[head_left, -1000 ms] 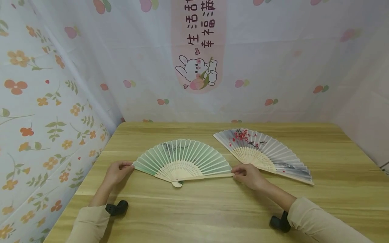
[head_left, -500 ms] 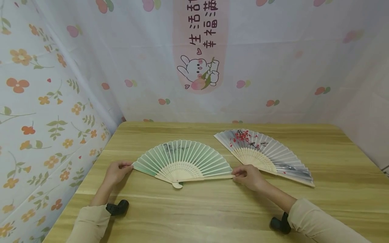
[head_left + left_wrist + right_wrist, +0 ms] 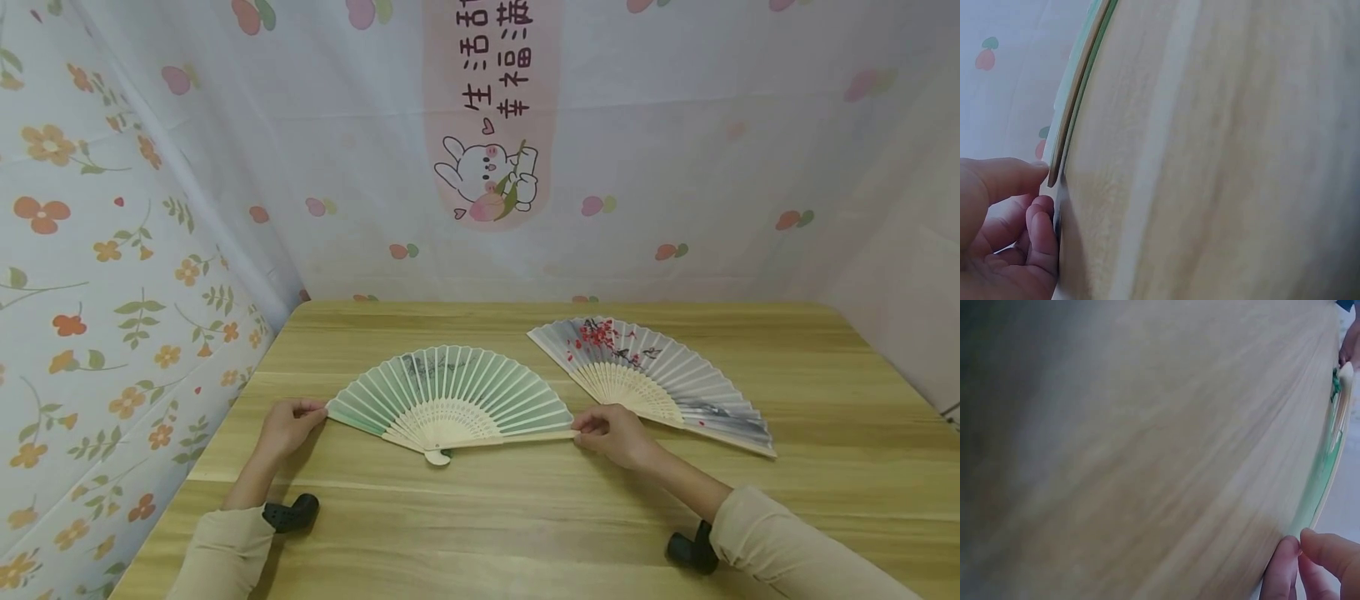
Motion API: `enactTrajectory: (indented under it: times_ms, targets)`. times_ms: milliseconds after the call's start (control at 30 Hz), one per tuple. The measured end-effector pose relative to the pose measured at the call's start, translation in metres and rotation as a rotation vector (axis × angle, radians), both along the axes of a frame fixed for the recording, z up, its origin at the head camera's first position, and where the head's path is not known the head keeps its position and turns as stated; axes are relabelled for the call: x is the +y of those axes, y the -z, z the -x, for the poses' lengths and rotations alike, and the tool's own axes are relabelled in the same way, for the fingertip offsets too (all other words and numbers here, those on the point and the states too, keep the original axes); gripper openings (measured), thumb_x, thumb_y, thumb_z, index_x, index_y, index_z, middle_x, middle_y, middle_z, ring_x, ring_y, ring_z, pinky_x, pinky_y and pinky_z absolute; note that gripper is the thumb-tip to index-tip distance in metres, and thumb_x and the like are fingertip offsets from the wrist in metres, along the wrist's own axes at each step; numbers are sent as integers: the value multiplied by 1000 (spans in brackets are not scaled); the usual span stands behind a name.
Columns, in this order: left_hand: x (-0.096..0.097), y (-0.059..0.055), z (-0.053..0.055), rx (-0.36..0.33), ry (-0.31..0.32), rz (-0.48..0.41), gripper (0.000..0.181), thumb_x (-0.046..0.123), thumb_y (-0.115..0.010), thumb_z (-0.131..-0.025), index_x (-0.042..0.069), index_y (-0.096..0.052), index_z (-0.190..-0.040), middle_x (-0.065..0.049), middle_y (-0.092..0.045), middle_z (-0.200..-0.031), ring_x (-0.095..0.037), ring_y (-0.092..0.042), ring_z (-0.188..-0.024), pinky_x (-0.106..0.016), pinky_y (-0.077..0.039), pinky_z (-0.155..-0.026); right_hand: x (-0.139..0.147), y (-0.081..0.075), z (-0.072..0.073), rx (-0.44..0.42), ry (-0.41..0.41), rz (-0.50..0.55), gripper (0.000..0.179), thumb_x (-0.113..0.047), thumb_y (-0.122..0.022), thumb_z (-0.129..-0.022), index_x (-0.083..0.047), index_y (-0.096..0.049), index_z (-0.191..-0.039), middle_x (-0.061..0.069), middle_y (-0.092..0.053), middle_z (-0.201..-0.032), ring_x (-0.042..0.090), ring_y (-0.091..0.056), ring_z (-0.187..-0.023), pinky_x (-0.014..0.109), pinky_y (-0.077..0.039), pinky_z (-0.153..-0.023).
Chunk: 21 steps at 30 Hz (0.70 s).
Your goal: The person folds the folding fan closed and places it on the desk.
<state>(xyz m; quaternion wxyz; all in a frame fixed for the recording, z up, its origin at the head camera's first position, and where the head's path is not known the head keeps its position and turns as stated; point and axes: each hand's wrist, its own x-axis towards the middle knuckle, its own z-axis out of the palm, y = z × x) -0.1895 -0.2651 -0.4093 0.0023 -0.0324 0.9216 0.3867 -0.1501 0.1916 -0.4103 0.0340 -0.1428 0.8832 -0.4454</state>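
Observation:
A green folding fan (image 3: 457, 417) lies spread in a half circle on the wooden table, its pale ribs meeting at a pivot toward the person. My left hand (image 3: 287, 429) pinches the tip of its left outer rib; in the left wrist view the thumb (image 3: 1019, 172) meets that rib's end. At the opposite tip, my right hand (image 3: 617, 435) pinches the right outer rib between thumb and fingers, also seen from the side in the right wrist view, where the fan's edge (image 3: 1322, 481) shows. The undersides of the fingertips are hidden.
Behind my right hand a grey-white folding fan (image 3: 660, 383) with red blossoms lies spread, slanting down to the right. The wooden table (image 3: 450, 533) runs to a white printed curtain (image 3: 337, 150) at the back. A flowered cloth (image 3: 127, 333) hangs on the left.

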Motion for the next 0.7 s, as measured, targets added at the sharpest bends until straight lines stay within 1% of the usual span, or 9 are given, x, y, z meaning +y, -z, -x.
enactTrajectory:
  times_ms: [367,533,700]
  targets:
    - [-1,-1,-2,-15,5,-26,26,11,-50,-88,-12,-57,-98,-25,-56,-98,-34,-50,-93,-43,-40,-79,-1,-5,-2,-30,-31,-5,8,-2,-64,-79,2,-61,-85,5,-57,-78,15,-53,-70,22,-45,-57]
    - [-2,-2,-2,-10,6,-27,26,12,-49,-89,-11,-58,-98,-23,-57,-96,-33,-51,-92,-40,-41,-78,0,-6,-2,-67,-58,39,9,-1,-61,-81,4,-58,-87,7,-57,-77,14,-54,-66,22,-45,-52]
    - [-3,-2,-3,-11,1,-33,26,13,-50,-89,-11,-58,-98,-20,-58,-95,-30,-52,-90,-36,-42,-75,0,-6,-2,-104,-72,76,11,-1,-60,-82,7,-58,-89,8,-57,-76,15,-55,-66,23,-46,-51]
